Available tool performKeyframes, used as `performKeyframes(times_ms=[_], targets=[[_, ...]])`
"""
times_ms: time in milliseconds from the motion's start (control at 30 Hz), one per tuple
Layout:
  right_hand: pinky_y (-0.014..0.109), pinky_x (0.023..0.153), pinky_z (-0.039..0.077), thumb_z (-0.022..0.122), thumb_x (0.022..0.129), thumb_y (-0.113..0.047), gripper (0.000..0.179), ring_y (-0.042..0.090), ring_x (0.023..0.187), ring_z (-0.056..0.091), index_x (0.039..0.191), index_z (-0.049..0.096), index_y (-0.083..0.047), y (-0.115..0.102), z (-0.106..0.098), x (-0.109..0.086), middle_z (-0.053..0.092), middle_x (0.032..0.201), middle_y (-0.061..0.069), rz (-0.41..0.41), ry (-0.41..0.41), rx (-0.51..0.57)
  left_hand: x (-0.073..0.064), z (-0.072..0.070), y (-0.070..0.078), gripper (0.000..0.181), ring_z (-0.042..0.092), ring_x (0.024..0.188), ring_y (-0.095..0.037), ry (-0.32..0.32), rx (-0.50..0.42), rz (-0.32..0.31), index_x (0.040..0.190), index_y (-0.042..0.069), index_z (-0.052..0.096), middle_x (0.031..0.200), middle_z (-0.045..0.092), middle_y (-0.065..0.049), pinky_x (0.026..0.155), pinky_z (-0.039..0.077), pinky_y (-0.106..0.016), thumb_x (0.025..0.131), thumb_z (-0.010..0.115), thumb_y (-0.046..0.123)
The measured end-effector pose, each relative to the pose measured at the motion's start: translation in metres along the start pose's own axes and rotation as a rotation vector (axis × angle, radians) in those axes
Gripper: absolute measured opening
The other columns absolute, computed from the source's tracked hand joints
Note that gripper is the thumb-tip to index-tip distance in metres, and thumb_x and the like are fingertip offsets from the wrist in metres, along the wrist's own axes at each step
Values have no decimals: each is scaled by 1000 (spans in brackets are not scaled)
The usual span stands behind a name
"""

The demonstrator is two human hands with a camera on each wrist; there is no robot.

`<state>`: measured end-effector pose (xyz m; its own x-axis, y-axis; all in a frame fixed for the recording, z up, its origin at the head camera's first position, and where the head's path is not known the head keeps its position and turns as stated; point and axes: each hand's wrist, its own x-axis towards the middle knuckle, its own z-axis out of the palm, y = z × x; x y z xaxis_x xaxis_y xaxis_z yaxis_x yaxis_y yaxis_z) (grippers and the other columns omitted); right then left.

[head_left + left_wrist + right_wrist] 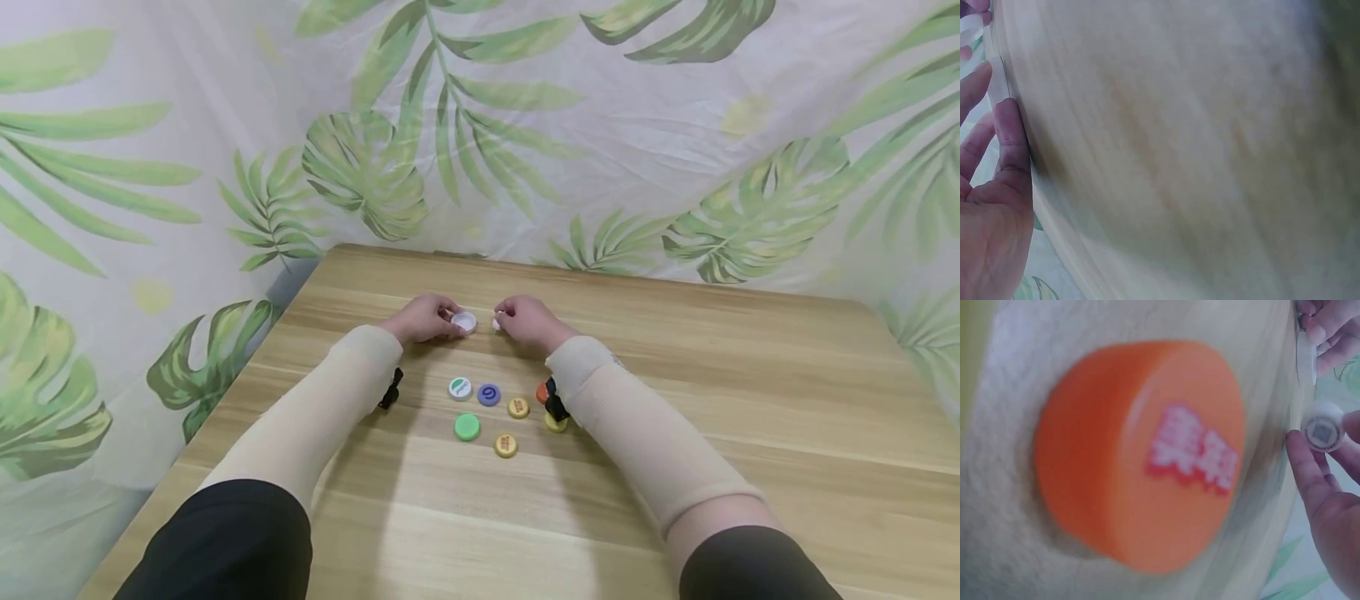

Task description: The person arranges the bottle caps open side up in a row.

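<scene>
Far up the table, my left hand pinches the edge of a shallow, round white lid, its hollow side facing up. In the left wrist view this lid appears edge-on between thumb and finger, low at the tabletop. Just to its right, my right hand holds a small white bottle cap between thumb and fingers. The right wrist view shows that cap tilted, with a dark square print on its round face. A small gap separates the lid from the cap.
Nearer me on the wooden table lie a white-green cap, a blue cap, a green cap and two gold caps. An orange cap and a yellow cap sit partly behind the right wrist camera.
</scene>
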<state>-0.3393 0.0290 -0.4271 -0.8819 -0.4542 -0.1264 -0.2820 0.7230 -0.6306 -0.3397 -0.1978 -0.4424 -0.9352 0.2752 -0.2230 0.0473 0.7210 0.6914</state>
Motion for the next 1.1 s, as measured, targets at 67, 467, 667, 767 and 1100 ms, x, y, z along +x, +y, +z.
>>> performKeyframes(times_ms=[67,467,667,767,1100], targets=[[38,102,46,55,106,-16,28,29,113,61,121,69,3,0,-1,0,68,121,17,6,15,-24,0,-1,0,46,60,86,-19,-7,1,-4,132,-4,63,105,64,-14,77,50,-28,95,77,19],[38,96,49,68,93,-10,54,26,97,63,143,53,6,-4,-2,4,68,107,15,11,-51,-173,-1,0,0,48,60,89,-20,-12,-5,-13,134,-3,63,109,65,-15,80,51,-30,95,77,20],[39,104,45,68,97,-18,45,30,116,61,135,62,5,-12,-3,8,68,124,18,12,-78,-193,0,-1,-1,48,60,91,-21,-7,0,-11,134,-3,62,112,64,-16,81,50,-31,95,77,19],[37,102,46,70,96,-17,35,30,110,63,123,69,5,-16,-4,9,71,117,17,26,-76,-186,1,-3,0,47,60,89,-21,-4,-5,0,133,-4,62,111,64,-16,79,51,-31,94,77,18],[34,93,48,76,90,-17,29,25,95,62,111,73,4,-19,-4,7,73,101,12,95,-93,-146,3,0,-3,47,60,89,-21,-19,-12,-11,133,-4,62,112,65,-17,78,51,-29,95,77,17]])
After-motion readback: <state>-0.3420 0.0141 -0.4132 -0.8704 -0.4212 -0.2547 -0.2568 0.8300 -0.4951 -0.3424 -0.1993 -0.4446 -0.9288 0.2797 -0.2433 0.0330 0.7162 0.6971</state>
